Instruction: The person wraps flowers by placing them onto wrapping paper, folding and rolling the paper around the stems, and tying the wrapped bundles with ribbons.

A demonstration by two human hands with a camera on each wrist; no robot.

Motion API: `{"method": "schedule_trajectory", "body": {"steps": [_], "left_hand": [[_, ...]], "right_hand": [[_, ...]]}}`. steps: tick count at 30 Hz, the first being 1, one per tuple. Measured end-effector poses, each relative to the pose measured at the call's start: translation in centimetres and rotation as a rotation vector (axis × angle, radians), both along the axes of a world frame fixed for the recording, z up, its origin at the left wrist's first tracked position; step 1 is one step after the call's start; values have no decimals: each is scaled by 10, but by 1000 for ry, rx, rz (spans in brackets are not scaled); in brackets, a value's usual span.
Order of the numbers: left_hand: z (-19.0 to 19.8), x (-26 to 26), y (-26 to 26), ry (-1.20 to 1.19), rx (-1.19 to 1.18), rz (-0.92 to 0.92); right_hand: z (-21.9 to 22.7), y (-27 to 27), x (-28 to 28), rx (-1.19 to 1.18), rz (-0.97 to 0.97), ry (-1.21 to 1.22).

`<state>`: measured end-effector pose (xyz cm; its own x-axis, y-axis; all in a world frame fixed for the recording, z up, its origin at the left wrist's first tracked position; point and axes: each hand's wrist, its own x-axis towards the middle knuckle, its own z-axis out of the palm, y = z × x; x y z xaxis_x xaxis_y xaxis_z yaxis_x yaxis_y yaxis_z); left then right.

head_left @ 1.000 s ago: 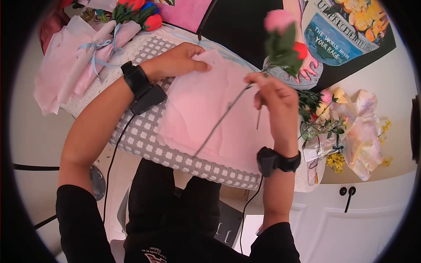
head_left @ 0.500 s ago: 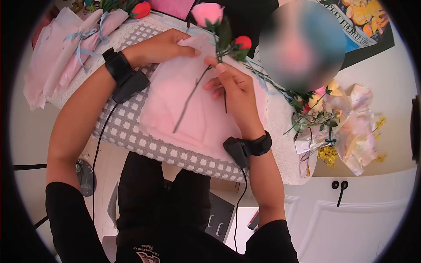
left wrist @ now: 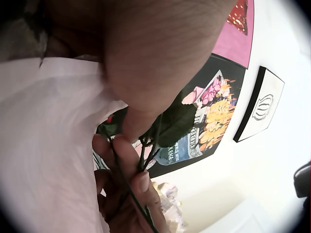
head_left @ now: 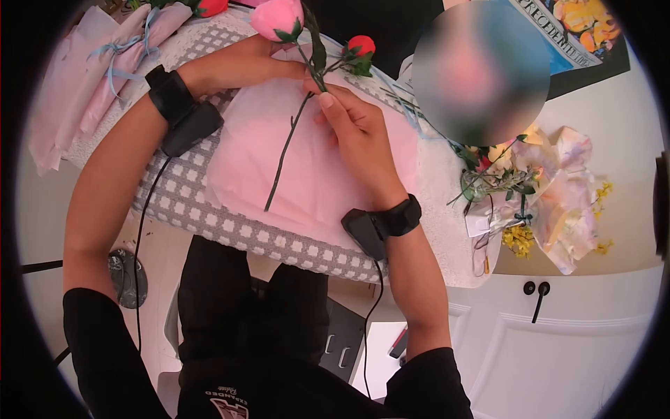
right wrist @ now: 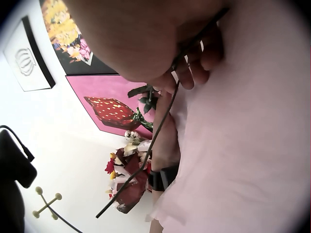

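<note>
Pale pink wrapping paper [head_left: 279, 164] lies spread in front of the body. My left hand [head_left: 241, 64] grips its far edge, the fingers partly hidden behind a flower. My right hand [head_left: 359, 133] pinches the green stems of a pink rose [head_left: 274, 19] and a smaller red rose [head_left: 361, 46] between thumb and fingers. One long stem [head_left: 283, 159] slants down over the paper, and in the right wrist view this stem [right wrist: 150, 150] runs out bare below the hand. The left thumb [left wrist: 141, 119] reaches right up to the right fingers in the left wrist view.
A wrapped pink bouquet with a blue ribbon [head_left: 115, 59] lies at the left. More flowers [head_left: 506, 174] and a patterned paper bouquet [head_left: 562, 202] stand at the right. Loose stems [head_left: 408, 101] lie behind the right hand. A grey-and-white checked cloth [head_left: 244, 234] covers the table.
My right hand has carried the roses left, close to the left hand. The left hand has stayed at the paper's far edge, and the head view has shifted.
</note>
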<state>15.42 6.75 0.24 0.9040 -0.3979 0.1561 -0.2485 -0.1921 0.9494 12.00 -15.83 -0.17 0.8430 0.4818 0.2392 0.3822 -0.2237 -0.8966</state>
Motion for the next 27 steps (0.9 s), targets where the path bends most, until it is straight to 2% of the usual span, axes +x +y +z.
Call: {"method": "schedule_trajectory", "body": {"steps": [2,4,6,10,12,13,14,16,18,20,27], "left_hand": [[-3,2,1,43,-31,24],[-1,0,0,-39,-51,74],[4,-3,6,19,115,36],[-3,5,4,30,125,44],[-13,8,4,-26,-16,38],[2,1,3,-1,65,23],[-21,12,3,-155,65,164],[-5,7,2,112,83,50],[-10,10,0,67,66,46],[-12,15,4,23,62,42],[-8,10,0,-5,133,91]], "right_hand": [[2,1,3,23,9,-44],[1,2,1,4,32,4],[1,5,-1,6,43,0],[-3,7,1,20,75,-45],[0,6,-1,14,57,-33],[1,6,-4,3,36,-7],[2,7,-6,4,37,3],[8,7,-5,204,-188,67],[10,0,0,284,-232,24],[11,-2,2,520,-354,42],[3,-4,6,436,-371,294]]}}
